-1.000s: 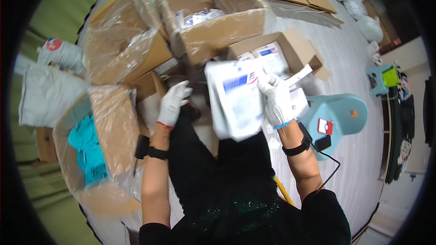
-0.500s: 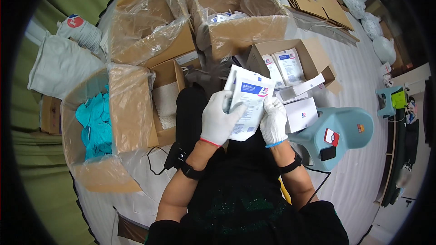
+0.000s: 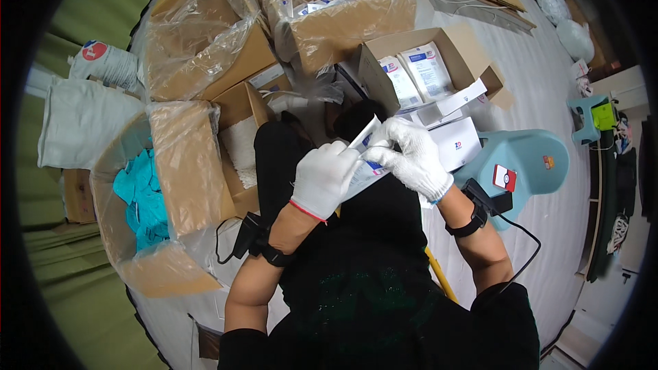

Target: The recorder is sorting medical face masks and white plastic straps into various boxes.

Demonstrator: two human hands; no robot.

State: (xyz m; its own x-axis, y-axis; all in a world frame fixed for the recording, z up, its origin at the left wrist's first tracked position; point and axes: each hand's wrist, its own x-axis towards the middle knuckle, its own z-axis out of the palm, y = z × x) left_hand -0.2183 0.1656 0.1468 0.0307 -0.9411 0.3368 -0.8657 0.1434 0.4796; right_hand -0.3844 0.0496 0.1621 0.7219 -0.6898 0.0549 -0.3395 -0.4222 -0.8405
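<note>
In front of my body, both white-gloved hands are closed on a flat white packet [image 3: 361, 179] with blue and pink print. My left hand [image 3: 325, 181] grips its left side, and my right hand [image 3: 408, 156] pinches the upper right part with thumb and fingers. Much of the packet is hidden behind the gloves; it is tilted. Just beyond my right hand, an open cardboard box [image 3: 468, 46] holds similar packets [image 3: 426, 72] standing in rows. A white carton [image 3: 457, 144] sits beside that box, close to my right wrist.
Left stands a plastic-lined box [image 3: 190, 164] with turquoise items [image 3: 142, 195]. An open box [image 3: 243, 92] with white contents is near my knee. Two large lined boxes [image 3: 205, 79] [image 3: 353, 34] stand ahead. At right, a blue plastic chair [image 3: 541, 164] bears a red-and-white item [image 3: 504, 178].
The packet has turned from facing up to a slanted, partly covered position. My right hand has moved up and over its upper edge. The view has shifted slightly.
</note>
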